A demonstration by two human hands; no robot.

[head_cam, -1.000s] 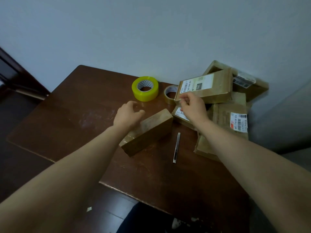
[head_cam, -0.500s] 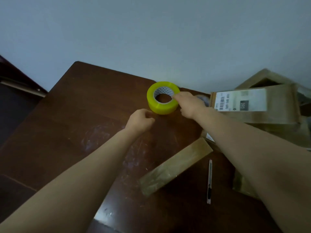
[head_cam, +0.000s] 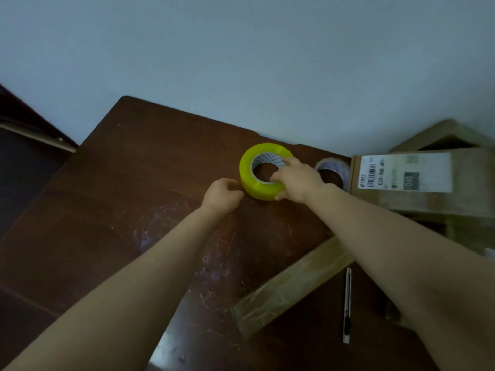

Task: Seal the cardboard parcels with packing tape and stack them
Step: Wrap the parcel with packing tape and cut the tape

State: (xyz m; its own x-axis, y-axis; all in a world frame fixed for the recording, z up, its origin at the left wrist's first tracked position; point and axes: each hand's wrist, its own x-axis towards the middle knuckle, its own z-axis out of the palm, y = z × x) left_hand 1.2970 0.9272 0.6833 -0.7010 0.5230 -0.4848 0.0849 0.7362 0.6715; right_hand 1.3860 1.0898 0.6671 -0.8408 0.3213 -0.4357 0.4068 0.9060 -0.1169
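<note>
Dark scratched table [head_cam: 134, 210]. Upper centre: yellow tape roll [head_cam: 247, 170], clear roll [head_cam: 332, 167]. Lower right: flat parcel [head_cam: 289, 285], knife [head_cam: 347, 303]; parcel pile [head_cam: 428, 199] at right edge.

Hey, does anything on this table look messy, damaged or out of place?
The table top shows whitish scuffs and scratches in the middle. On the right, the labelled parcel lies atop a loose heap of boxes, not a squared stack. Nothing looks spilled.
</note>
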